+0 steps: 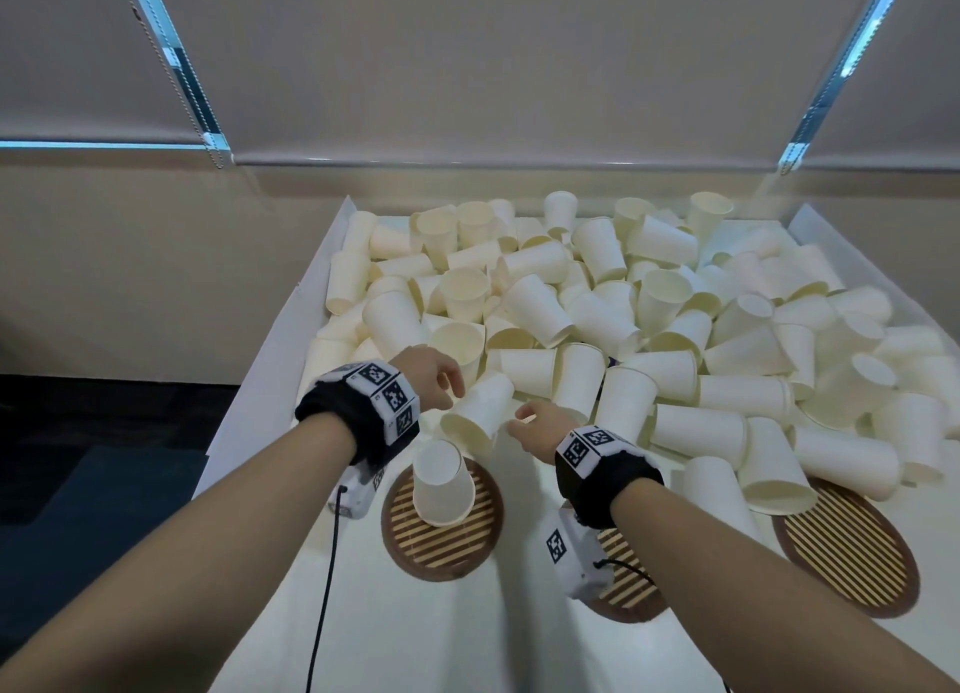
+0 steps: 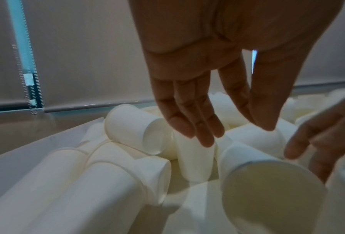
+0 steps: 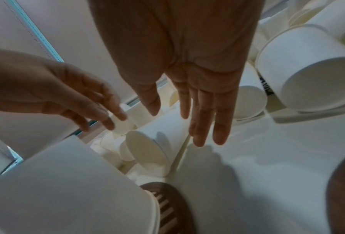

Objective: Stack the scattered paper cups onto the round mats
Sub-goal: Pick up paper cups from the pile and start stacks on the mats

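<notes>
A heap of white paper cups point(image 1: 623, 303) covers the far part of the white table. One cup point(image 1: 442, 484) stands upside down on the left round mat point(image 1: 441, 542). Just behind it a single cup point(image 1: 480, 412) lies on its side between my hands. My left hand point(image 1: 449, 386) hovers at its upper left with straight fingers point(image 2: 197, 126). My right hand point(image 1: 519, 419) reaches in from the right, fingers point(image 3: 203, 123) spread straight over that cup point(image 3: 163, 139). Neither hand grips anything.
A middle mat point(image 1: 628, 588) lies partly under my right wrist. A third mat point(image 1: 847, 547) sits at the right, with cups from the heap spilling onto its far edge. The table's raised left rim point(image 1: 291, 329) borders the pile. Bare tabletop point(image 1: 467, 640) lies near me.
</notes>
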The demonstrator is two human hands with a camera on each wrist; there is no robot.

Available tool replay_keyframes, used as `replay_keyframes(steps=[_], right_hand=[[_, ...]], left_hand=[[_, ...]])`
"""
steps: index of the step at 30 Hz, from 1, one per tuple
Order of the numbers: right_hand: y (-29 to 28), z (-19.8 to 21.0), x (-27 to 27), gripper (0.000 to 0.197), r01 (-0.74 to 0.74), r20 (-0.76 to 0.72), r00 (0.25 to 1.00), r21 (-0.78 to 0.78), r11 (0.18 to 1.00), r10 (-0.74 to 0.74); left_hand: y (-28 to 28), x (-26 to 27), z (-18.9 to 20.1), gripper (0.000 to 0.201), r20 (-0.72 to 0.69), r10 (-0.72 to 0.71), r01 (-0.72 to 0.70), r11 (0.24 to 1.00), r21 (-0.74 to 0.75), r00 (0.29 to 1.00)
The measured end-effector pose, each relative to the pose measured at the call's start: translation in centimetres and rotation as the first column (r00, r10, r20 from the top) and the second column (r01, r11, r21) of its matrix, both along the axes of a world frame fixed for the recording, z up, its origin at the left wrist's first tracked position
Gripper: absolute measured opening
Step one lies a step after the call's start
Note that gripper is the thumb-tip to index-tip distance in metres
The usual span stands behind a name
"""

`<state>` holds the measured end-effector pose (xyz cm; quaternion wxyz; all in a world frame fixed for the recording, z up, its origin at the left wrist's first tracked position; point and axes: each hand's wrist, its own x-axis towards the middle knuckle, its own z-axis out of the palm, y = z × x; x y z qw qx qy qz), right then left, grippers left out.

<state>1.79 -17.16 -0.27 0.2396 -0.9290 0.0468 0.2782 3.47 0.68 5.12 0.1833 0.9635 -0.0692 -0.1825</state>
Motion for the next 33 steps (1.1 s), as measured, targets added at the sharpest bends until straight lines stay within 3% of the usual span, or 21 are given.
replay_keyframes(steps=[4,9,13,16,18,21,24,27,29,31,33], right_hand=[[1.0,0.2,0.6,0.060,0.044,-0.014,0.999,-0.016,0.999,-0.044],[2.2,0.0,2.3,0.063,0.190,-0.032,0.982,0.090,0.978,-0.187],[3.9,-0.7,3.0,0.077,0.186,-0.090,0.980,0.078,0.979,-0.179],[4.4,-1.0,2.8,0.041,0.184,-0.095,0.980,0.104,0.977,-0.174],[4.6,-1.4,2.7,0.036,0.214,-0.145,0.970,0.105,0.971,-0.198],[4.7,-1.9,2.7,0.074,0.255,-0.232,0.946,0.096,0.962,-0.227],[3.8,-2.0,2.6,0.082,0.237,-0.272,0.944,0.169,0.957,-0.186],[2.5,-1.4,2.7,0.100,0.224,-0.186,0.966,0.270,0.936,-0.178],[1.6,0.2,2.7,0.089,0.259,-0.060,0.965,0.388,0.885,-0.256],[0.5,1.8,2.4,0.077,0.325,0.016,0.916,0.557,0.764,-0.401],[-0.8,3.1,1.8,0.079,0.329,0.060,0.855,0.704,0.629,-0.515]], left_hand=[[-0.8,1.5,-0.9,0.022,-0.026,-0.097,0.099,0.991,0.090,0.995],[0.0,3.7,-1.0,0.039,0.223,0.084,-0.086,0.996,-0.004,0.971],[0.4,4.6,-2.5,0.032,0.134,0.088,-0.102,0.990,0.101,0.987],[0.5,4.6,-3.9,0.021,0.115,0.097,-0.102,0.994,0.037,0.989],[0.4,4.3,-4.2,0.022,0.138,0.133,-0.123,0.990,-0.073,0.982],[0.6,3.9,-3.2,0.024,0.188,0.197,-0.163,0.970,-0.182,0.962],[1.2,3.6,-1.2,0.027,0.235,0.251,-0.193,0.951,-0.242,0.939],[1.7,3.2,1.0,0.032,0.314,0.306,-0.232,0.939,-0.253,0.899],[1.9,3.2,2.2,0.038,0.348,0.350,-0.275,0.929,-0.247,0.870],[1.9,2.9,3.0,0.046,0.312,0.406,-0.348,0.910,-0.225,0.859],[1.3,2.7,3.2,0.048,0.247,0.456,-0.422,0.889,-0.179,0.855]])
